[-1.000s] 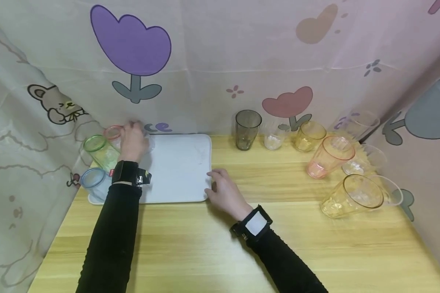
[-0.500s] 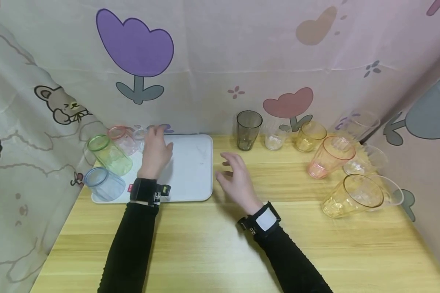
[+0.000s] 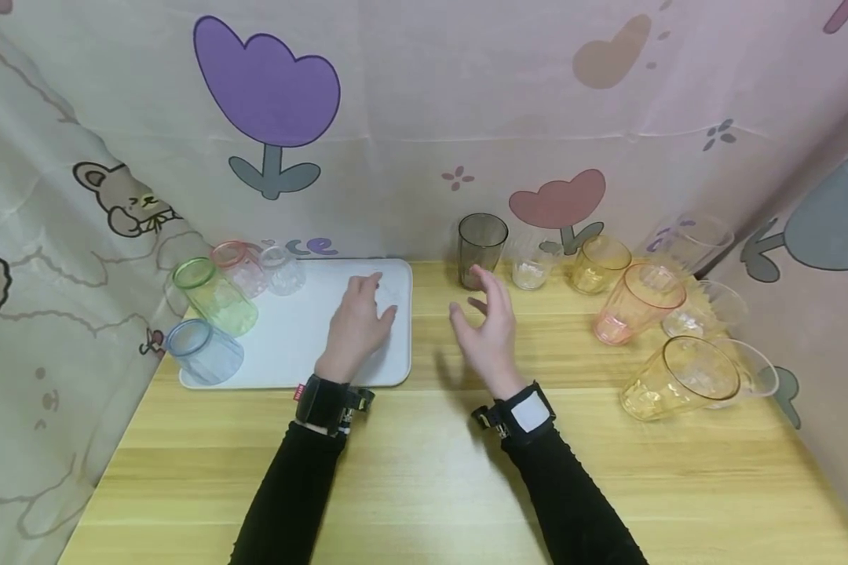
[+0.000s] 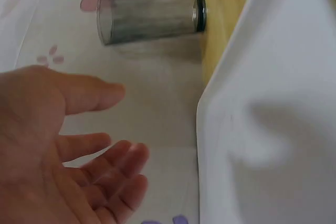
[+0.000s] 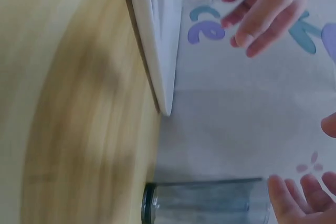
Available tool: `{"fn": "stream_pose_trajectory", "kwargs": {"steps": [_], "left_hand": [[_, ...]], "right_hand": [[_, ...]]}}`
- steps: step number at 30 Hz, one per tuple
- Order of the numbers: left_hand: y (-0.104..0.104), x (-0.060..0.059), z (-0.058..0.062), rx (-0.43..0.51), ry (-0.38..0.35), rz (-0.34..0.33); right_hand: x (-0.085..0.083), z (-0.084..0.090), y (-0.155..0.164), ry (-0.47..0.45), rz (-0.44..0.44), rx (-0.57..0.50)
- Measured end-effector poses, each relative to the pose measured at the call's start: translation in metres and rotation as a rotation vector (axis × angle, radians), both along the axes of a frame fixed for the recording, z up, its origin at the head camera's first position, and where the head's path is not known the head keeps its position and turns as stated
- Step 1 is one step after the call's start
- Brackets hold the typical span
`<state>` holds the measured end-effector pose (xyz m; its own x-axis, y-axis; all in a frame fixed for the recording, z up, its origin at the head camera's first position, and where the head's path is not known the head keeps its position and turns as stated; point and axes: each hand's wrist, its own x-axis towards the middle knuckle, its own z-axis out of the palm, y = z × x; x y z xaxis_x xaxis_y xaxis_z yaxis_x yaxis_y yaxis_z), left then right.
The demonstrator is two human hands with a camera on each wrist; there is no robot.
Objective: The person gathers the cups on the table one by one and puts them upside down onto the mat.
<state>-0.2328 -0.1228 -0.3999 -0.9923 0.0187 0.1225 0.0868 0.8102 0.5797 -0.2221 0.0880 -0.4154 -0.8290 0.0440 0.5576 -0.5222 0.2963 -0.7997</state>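
Note:
My left hand (image 3: 356,329) hovers over the right part of a white tray (image 3: 293,353), fingers loosely bent and holding nothing. My right hand (image 3: 491,337) is raised over the table just right of the tray, thumb and fingers apart. A smoky grey glass (image 3: 479,251) stands behind it; its fingertips overlap that glass in the head view. In the left wrist view, bare space lies between the left thumb and fingers, with the grey glass (image 4: 152,17) beyond. Toward the tray's left end are a green glass (image 3: 215,294), a blue glass (image 3: 205,353), a pink glass (image 3: 240,267) and a clear glass (image 3: 283,271).
More glasses stand on the right of the wooden table (image 3: 424,486): a small clear one (image 3: 530,267), a short yellow one (image 3: 599,267), a pink one (image 3: 636,304), an amber one (image 3: 674,380) and several clear ones. A printed curtain (image 3: 403,94) hangs right behind the table.
My left hand has left the clear glass at the tray's back left and moved right and toward me. The right hand has come off the tray's right edge, moving right and up.

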Motion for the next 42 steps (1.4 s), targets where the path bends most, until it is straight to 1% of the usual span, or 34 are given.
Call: {"fn": "stream_pose_trajectory", "kwargs": {"steps": [5,10,13,18,22,27,33,37,42], "left_hand": [[0.014,0.008,-0.006,-0.059,-0.076,-0.030],[0.025,0.014,-0.014,-0.083,-0.143,-0.062],[0.030,0.015,-0.018,-0.094,-0.170,-0.065],[0.036,0.017,-0.025,-0.137,-0.224,-0.086],[0.039,0.019,-0.027,-0.173,-0.232,-0.113],[0.039,0.018,-0.029,-0.179,-0.230,-0.114],[0.040,0.016,-0.030,-0.172,-0.237,-0.121],[0.041,0.015,-0.031,-0.136,-0.237,-0.123],[0.041,0.015,-0.033,-0.093,-0.253,-0.113]], "right_hand": [[-0.015,-0.004,0.011,0.006,-0.085,-0.028],[-0.029,-0.010,0.022,-0.049,-0.154,-0.034],[-0.034,-0.014,0.026,-0.097,-0.165,-0.027],[-0.043,-0.018,0.031,-0.207,-0.130,-0.021],[-0.052,-0.020,0.032,-0.292,-0.112,-0.020],[-0.063,-0.022,0.029,-0.352,-0.111,-0.039],[-0.075,-0.024,0.024,-0.372,-0.109,-0.073],[-0.084,-0.025,0.021,-0.390,-0.125,-0.096],[-0.095,-0.026,0.020,-0.398,-0.139,-0.099]]}}
